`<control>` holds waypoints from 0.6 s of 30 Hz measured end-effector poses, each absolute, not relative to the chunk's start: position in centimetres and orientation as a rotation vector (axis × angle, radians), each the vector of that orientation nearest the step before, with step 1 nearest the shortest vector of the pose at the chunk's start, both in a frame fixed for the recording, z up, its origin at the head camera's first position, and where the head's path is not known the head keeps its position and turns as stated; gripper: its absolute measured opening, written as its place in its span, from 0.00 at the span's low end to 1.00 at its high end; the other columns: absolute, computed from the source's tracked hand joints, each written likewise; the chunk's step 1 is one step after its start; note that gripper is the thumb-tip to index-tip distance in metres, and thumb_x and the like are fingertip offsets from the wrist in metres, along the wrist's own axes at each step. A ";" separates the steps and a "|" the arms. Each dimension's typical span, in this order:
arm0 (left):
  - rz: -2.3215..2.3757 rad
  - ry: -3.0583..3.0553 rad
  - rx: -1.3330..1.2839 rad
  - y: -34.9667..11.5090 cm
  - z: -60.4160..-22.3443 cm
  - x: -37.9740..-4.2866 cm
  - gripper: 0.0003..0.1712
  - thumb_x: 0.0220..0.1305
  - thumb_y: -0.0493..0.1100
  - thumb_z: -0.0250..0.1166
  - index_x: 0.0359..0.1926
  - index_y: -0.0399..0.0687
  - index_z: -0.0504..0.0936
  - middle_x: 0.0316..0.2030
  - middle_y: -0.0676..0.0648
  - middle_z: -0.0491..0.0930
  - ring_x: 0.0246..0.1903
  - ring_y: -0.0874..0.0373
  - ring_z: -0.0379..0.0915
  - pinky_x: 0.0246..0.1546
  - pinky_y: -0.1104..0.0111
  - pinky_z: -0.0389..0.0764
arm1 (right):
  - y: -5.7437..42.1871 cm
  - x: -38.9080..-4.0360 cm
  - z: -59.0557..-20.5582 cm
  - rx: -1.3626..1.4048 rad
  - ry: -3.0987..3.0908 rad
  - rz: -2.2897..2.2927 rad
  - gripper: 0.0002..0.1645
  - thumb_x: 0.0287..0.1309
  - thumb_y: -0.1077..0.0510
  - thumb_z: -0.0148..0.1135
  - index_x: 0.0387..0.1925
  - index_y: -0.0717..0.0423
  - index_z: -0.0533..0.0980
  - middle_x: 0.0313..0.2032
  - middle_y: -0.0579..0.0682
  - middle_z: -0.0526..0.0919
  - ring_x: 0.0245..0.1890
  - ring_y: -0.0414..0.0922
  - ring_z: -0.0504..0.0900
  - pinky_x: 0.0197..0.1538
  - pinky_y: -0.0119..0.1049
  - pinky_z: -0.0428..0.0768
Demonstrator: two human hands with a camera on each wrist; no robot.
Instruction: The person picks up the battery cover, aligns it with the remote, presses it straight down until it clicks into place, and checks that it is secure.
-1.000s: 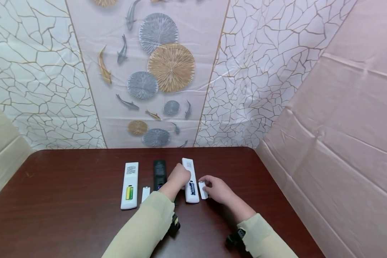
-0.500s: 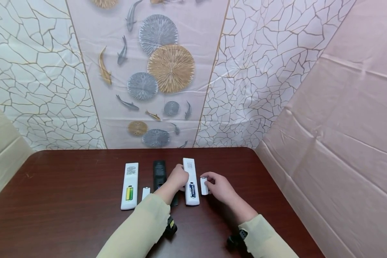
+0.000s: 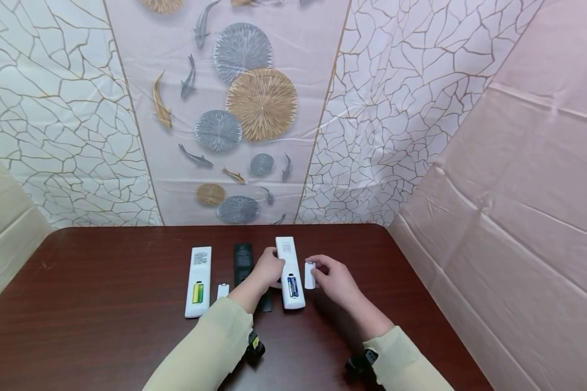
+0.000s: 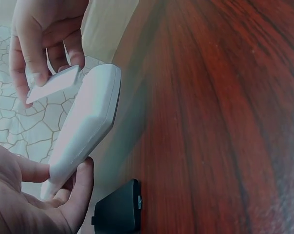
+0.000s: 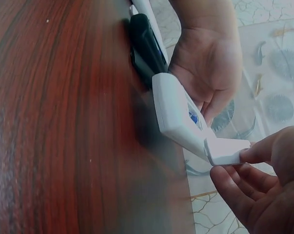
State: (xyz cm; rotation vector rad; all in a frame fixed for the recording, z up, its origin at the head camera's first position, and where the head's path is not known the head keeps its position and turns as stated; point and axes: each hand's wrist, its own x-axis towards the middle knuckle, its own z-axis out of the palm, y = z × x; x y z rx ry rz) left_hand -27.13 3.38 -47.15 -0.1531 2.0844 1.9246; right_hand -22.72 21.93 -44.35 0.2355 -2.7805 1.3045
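Note:
My left hand (image 3: 269,270) grips a white remote control (image 3: 287,254) by its left side, with the thumb on one edge and fingers on the other. The remote's back faces up, and two blue batteries (image 3: 292,285) sit in its uncovered compartment. In the left wrist view the remote (image 4: 88,114) appears raised off the table. To its right, my right hand (image 3: 337,281) pinches a small white battery cover (image 3: 310,276) between thumb and fingers. The right wrist view has this cover (image 5: 227,150) close beside the remote's edge; whether they touch I cannot tell.
Further left lies another white remote (image 3: 199,271) with green-yellow batteries (image 3: 198,292) in its compartment, beside a white cover (image 3: 223,290). A black remote (image 3: 243,258) lies partly behind my left hand, near a black cover (image 3: 266,304). Patterned cloth (image 3: 215,163) hangs behind the table (image 3: 102,282).
My right hand has moved the white cover slightly away from me, toward the table's far side. My left hand has shifted a little left along the white remote's side while still holding it.

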 end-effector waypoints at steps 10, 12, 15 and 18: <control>1.928 2.113 -0.130 3.1 -46.9 -26.9 0.29 0.74 0.39 0.50 0.73 0.41 0.57 0.57 0.35 0.72 0.45 0.44 0.80 0.31 0.53 0.85 | 20.3 -21.9 -44.1 0.284 -2.785 1.374 0.15 0.65 0.66 0.60 0.51 0.51 0.81 0.37 0.50 0.79 0.32 0.44 0.78 0.32 0.37 0.83; 1.930 2.112 -0.126 3.1 -47.0 -27.0 0.29 0.75 0.39 0.50 0.73 0.41 0.58 0.57 0.35 0.72 0.45 0.44 0.80 0.30 0.54 0.85 | 20.0 -21.8 -44.2 0.301 -2.783 1.375 0.15 0.65 0.66 0.60 0.50 0.50 0.81 0.37 0.50 0.79 0.32 0.44 0.78 0.32 0.36 0.83; 1.931 2.113 -0.115 3.1 -47.0 -27.1 0.29 0.74 0.39 0.50 0.72 0.41 0.58 0.57 0.36 0.72 0.44 0.45 0.80 0.29 0.54 0.85 | 19.7 -21.7 -44.4 0.320 -2.789 1.377 0.15 0.65 0.66 0.60 0.50 0.50 0.81 0.37 0.51 0.79 0.31 0.44 0.78 0.31 0.35 0.83; 1.931 2.119 -0.108 3.0 -46.8 -27.0 0.29 0.74 0.39 0.50 0.72 0.40 0.58 0.58 0.36 0.71 0.43 0.46 0.80 0.29 0.55 0.85 | 19.4 -21.7 -44.6 0.338 -2.795 1.393 0.15 0.65 0.67 0.60 0.51 0.51 0.81 0.37 0.51 0.79 0.31 0.43 0.78 0.31 0.35 0.83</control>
